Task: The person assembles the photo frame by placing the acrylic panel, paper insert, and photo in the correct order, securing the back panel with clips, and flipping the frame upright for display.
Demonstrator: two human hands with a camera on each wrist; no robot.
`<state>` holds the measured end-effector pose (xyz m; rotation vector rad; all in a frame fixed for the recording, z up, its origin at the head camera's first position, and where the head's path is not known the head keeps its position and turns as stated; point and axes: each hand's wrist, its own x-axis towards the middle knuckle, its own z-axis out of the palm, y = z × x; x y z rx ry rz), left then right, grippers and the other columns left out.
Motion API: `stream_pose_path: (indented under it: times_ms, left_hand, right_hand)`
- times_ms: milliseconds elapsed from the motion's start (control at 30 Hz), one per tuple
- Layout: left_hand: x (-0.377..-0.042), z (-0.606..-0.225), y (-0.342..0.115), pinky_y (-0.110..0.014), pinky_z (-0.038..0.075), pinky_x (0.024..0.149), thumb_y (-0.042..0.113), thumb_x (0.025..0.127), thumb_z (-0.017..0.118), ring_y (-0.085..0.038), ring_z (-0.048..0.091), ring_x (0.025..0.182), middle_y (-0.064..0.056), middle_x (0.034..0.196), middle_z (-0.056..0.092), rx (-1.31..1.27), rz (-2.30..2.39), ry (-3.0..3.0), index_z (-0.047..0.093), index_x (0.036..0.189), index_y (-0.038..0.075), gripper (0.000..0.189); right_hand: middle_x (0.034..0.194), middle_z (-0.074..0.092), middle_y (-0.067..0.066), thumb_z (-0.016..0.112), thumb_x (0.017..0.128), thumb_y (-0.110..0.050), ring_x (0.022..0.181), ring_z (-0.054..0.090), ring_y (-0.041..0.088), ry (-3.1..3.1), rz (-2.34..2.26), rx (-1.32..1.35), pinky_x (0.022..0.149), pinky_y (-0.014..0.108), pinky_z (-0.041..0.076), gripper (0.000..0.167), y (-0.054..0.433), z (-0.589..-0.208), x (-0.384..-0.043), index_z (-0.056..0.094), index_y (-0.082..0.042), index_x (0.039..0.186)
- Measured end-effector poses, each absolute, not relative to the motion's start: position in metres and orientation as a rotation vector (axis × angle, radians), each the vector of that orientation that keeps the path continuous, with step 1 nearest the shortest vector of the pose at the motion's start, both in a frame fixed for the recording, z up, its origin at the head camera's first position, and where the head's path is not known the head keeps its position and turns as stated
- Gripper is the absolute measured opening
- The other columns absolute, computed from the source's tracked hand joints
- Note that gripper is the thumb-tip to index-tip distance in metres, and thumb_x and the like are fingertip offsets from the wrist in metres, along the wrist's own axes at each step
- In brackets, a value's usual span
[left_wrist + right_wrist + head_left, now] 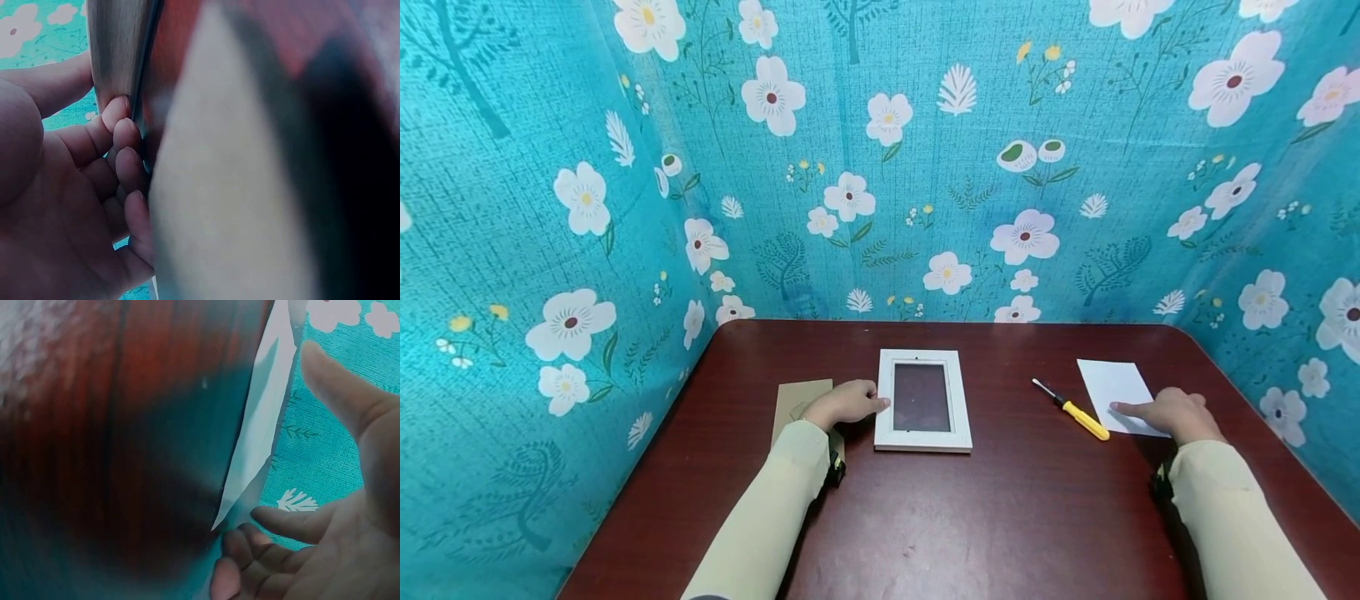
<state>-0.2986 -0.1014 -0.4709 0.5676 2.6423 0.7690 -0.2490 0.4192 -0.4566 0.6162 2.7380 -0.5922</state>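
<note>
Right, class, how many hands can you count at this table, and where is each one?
2. The left hand is at the left side of the white frame; the right hand is at the near end of the white sheet.

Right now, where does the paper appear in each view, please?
Head: the paper lies at right, beside the screwdriver.
Left wrist: not in it.
Right wrist: a slanting white strip, right of centre, reaching the top edge.
Shared landmark: the flowered cloth.

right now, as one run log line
left hand: touches white rectangular frame; right hand: at white rectangular paper; yellow-handled screwdriver: between frame and paper
</note>
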Motion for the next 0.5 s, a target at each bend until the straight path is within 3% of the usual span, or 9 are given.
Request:
stream_pose_path:
  times_ms: [133, 500]
  left_hand:
    - [-0.2984, -0.4716, -0.1014, -0.03, 0.032, 0.053, 0.038, 0.099, 0.055, -0.012, 0.035, 0.054, 0.002, 0.062, 0.04, 0.557, 0.763, 2.635, 0.048, 0.075, 0.013, 0.036]
    - [-0.2997, -0.4713, -0.1023, -0.03, 0.033, 0.054, 0.04, 0.099, 0.056, -0.012, 0.034, 0.053, 0.003, 0.061, 0.039, 0.542, 0.775, 2.627, 0.047, 0.074, 0.013, 0.038]
  right_hand:
    - [0.106, 0.028, 0.043, 0.078, 0.069, -0.062, 0.103, 0.03, 0.056, 2.716, -0.596, 0.617, 0.075, 0.06, 0.044, 0.112, 0.4156, -0.4596, -0.2467, 0.03, 0.024, 0.124]
    - [0.105, 0.027, 0.044, 0.084, 0.067, -0.053, 0.104, 0.028, 0.059, 2.727, -0.597, 0.624, 0.075, 0.063, 0.043, 0.11, 0.4127, -0.4578, -0.2482, 0.029, 0.024, 0.123]
